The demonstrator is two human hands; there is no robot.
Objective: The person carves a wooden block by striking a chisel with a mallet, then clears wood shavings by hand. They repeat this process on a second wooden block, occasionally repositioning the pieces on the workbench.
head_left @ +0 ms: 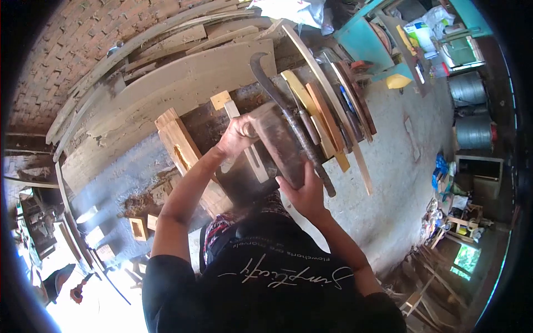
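Both my hands hold a dark brown wooden block [280, 145], tilted over the front of the workbench. My left hand [239, 133] grips its upper left end, with the fingers wrapped round it. At the lower right end, my right hand [305, 191] clasps the block's side. Under my left hand lies a pale slotted wooden piece [254, 161]. A thick light wooden beam [186, 152] with a cut mortise rests on the bench to the left, partly behind my left forearm. A long curved blade tool [286, 108] lies just right of the block.
The workbench [111, 175] runs along a brick wall. Long planks [316, 61] and wooden strips lie at its right. Small hollow blocks [139, 228] sit at the left. Wire coils [472, 133] and scrap wood [427, 283] stand across the concrete floor [400, 183].
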